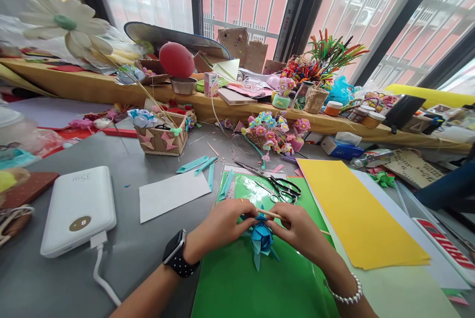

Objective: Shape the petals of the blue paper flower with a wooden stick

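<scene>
Blue paper flower [261, 237] nearly formed, pinched between both hands at 6 o'clock.

Left hand [222, 223], watch on wrist, closed on the flower's left side; right hand [297, 226], bracelet on wrist, closed on its right side together with a thin wooden stick [270, 214] laid across the top. Folded petals already bunched into a bud, pointed strips hanging loose beneath; stick seemingly not yet fixed as a stem, by the look of it. All held just above the green sheet [260, 283]. At 9 o'clock, white power bank [78, 209]. At 12 o'clock, just beyond the hands, scissors [280, 189] and cut teal strips [202, 164], suggesting cutting mostly done. At 3 o'clock, yellow sheet [356, 214] uncut. Farther at 12 o'clock, finished small paper flowers [272, 132].
</scene>
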`<action>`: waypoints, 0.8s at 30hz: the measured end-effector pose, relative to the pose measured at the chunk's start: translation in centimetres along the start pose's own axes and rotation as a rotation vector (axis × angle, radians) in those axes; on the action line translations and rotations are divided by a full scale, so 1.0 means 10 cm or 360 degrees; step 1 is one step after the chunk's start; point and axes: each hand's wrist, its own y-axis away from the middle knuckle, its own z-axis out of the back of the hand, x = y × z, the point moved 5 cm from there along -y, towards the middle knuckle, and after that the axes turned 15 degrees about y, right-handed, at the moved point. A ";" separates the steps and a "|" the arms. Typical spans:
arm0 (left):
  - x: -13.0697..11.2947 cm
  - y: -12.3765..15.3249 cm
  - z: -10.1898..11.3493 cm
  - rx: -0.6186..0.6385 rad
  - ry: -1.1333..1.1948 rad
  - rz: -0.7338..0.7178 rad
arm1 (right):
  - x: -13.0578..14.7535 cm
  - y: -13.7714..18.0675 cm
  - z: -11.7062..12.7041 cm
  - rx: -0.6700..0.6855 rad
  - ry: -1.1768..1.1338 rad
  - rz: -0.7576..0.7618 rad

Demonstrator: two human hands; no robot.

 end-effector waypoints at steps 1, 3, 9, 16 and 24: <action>0.00 0.00 0.00 -0.0006 0.0007 0.0008 | 0.00 0.00 0.00 0.0004 -0.0008 0.0000; 0.00 -0.01 0.01 -0.0011 0.0033 0.0014 | 0.00 0.00 0.01 0.0017 -0.0029 0.0003; 0.00 -0.01 0.00 -0.0027 0.0024 -0.0037 | 0.00 0.00 0.01 0.0028 -0.0049 -0.0011; 0.05 -0.01 -0.02 -0.0070 0.0024 -0.0019 | 0.00 -0.01 -0.02 -0.0011 0.0018 -0.0054; 0.04 0.00 0.00 -0.0095 0.0125 -0.0038 | 0.03 -0.01 0.03 -0.0052 -0.0037 -0.0048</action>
